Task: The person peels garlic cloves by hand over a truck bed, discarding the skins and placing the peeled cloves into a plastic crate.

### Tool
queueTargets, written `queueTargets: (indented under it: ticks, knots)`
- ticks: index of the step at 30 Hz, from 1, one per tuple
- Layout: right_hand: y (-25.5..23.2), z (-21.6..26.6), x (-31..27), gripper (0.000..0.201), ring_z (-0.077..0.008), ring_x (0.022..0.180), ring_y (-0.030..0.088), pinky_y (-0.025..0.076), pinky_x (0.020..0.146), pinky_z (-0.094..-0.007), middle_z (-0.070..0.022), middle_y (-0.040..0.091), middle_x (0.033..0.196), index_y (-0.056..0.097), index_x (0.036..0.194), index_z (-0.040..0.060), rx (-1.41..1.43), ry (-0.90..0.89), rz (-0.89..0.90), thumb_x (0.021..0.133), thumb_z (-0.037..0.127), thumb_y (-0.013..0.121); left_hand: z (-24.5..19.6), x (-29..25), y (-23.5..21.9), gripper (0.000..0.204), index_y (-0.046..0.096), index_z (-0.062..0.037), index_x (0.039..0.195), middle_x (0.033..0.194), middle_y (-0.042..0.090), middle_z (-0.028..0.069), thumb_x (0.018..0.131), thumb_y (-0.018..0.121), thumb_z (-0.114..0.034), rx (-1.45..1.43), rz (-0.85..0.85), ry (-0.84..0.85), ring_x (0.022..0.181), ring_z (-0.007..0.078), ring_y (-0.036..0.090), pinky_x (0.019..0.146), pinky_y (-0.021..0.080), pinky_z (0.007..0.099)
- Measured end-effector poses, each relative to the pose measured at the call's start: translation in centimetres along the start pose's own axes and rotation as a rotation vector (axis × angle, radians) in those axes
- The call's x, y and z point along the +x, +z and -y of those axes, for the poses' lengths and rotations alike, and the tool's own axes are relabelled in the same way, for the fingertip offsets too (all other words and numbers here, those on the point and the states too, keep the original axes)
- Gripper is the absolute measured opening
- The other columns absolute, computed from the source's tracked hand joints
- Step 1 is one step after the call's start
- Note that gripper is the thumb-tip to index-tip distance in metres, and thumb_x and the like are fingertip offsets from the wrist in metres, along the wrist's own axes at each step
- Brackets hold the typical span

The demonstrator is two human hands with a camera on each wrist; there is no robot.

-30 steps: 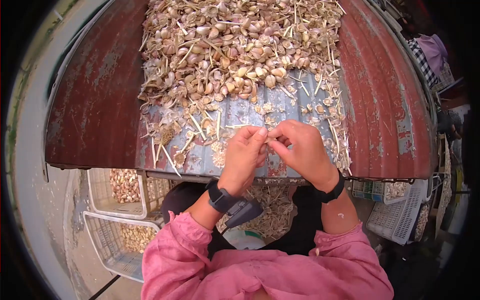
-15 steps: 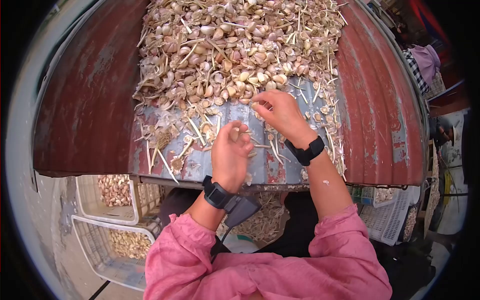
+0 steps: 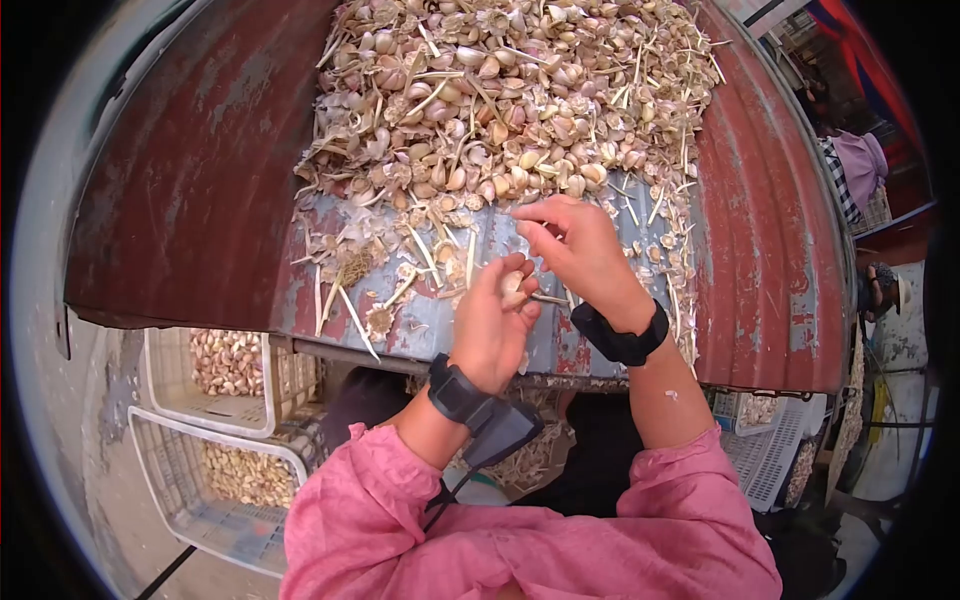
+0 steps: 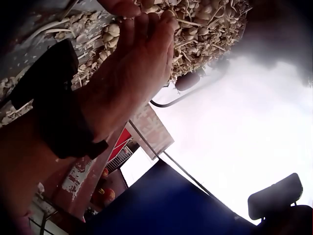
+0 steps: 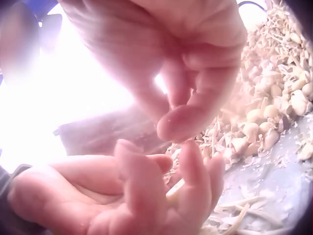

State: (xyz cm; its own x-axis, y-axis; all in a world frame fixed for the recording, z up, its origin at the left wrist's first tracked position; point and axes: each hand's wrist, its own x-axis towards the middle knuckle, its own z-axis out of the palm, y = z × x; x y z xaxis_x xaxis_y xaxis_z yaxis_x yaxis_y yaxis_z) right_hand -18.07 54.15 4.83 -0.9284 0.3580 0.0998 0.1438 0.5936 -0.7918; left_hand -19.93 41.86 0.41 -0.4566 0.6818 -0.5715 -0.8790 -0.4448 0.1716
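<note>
Weathered metal tabletop point(image 3: 765, 270) bears garlic point(image 3: 510, 100); left hand point(image 3: 490, 328) holds a clove point(image 3: 512, 287).

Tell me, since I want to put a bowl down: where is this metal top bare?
Bare: the left red panel, bordered by the garlic heap, and the right red panel, beyond the loose stems. Both look ridged. Crowded: the grey middle, with heap, stems, left hand and right hand.
</note>
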Motion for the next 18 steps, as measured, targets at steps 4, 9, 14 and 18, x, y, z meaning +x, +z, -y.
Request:
queueTargets:
  ticks: [4, 9, 14, 18]
  knots:
    - [2.1, -3.7, 6.2, 0.015, -0.0319, 0.071, 0.056, 0.044, 0.067, -0.0354, -0.0163, 0.059, 0.078, 0.063, 0.081, 0.0012, -0.307, -0.162, -0.142, 0.071, 0.01, 0.057, -0.5, 0.1, 0.0, 0.019, 0.049, -0.0016, 0.097, 0.082, 0.049, 0.0035, 0.088, 0.043, -0.018, 0.046, 0.019, 0.076, 0.063, 0.0085, 0.044, 0.048, 0.034, 0.0201]
    - [0.9, -4.5, 4.6, 0.026, -0.0174, 0.066, 0.059, 0.049, 0.058, -0.0276, -0.0081, 0.06, 0.081, 0.056, 0.101, 0.0016, -0.096, 0.162, 0.284, 0.076, 0.008, 0.056, -0.7, 0.4, -0.2, 0.019, 0.049, -0.0017, 0.099, 0.08, 0.05, 0.0026, 0.088, 0.044, -0.017, 0.085, 0.014, 0.118, 0.06, 0.0073, 0.043, 0.045, 0.032, 0.019]
    - [-3.8, -2.8, -1.6, 0.028, -0.0071, 0.07, 0.056, 0.049, 0.059, -0.0202, -0.0032, 0.059, 0.082, 0.053, 0.106, -0.0017, 0.853, 0.563, 0.24, 0.079, 0.007, 0.057, -0.1, -0.1, 0.4, 0.022, 0.051, -0.0019, 0.102, 0.078, 0.051, 0.0019, 0.088, 0.046, -0.017, 0.171, 0.052, 0.091, 0.057, 0.0067, 0.042, 0.044, 0.031, 0.0182]
    - [-7.4, -0.4, -6.8, 0.025, -0.0074, 0.069, 0.056, 0.048, 0.06, -0.0201, -0.0027, 0.059, 0.083, 0.055, 0.104, -0.0005, 0.98, 0.592, 0.174, 0.08, 0.006, 0.056, 0.3, -0.1, 0.8, 0.024, 0.05, -0.0014, 0.103, 0.077, 0.051, 0.0016, 0.088, 0.046, -0.02, 0.257, 0.118, 0.008, 0.057, 0.007, 0.044, 0.044, 0.032, 0.0188]
